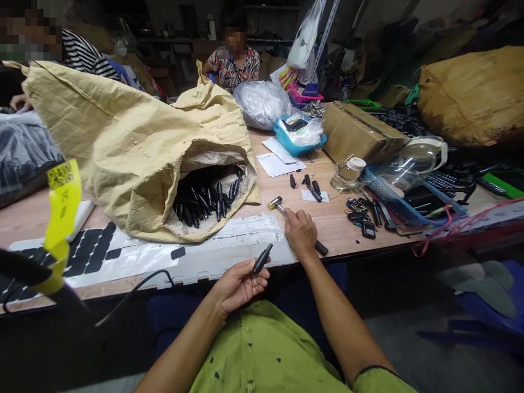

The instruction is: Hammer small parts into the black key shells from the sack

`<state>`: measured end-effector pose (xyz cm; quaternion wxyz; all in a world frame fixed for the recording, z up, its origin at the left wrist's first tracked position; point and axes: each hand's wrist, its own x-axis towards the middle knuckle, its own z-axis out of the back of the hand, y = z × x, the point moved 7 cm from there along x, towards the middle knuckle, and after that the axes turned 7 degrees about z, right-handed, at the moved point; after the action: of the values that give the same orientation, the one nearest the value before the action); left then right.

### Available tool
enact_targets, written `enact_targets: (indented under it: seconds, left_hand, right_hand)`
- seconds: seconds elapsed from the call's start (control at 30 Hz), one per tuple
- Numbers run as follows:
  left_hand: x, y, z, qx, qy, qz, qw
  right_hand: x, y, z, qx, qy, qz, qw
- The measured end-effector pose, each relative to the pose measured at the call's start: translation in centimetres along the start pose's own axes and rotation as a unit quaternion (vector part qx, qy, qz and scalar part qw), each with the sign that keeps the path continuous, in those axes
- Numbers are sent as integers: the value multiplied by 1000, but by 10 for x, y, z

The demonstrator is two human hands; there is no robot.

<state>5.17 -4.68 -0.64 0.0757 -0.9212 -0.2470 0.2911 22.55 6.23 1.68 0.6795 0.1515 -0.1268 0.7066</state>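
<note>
L hand [239,284] gripping black connector [262,257], R hand [301,233] closed round small hammer [286,214] on table [335,218], sack [135,147] nearby

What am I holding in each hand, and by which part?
Left hand pinches a black connector by its lower end. Right hand grips a small hammer around the middle of its handle.

Pretty dim workshop kind of room, with most of the light landing on the long wooden table [339,224] and everything past its far edge going murky. Behind the table there's dark shelving [266,22] along the back wall [180,16], and below its near edge, off to the right, bare grey floor [409,349].
</note>
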Motion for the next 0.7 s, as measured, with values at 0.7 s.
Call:
enact_targets:
  seconds: [0.7]
  left_hand:
    - [2, -45, -5, 36, -55, -86, 994]
  right_hand:
    - [-2, 3, -2, -3, -22, 1, 1000]
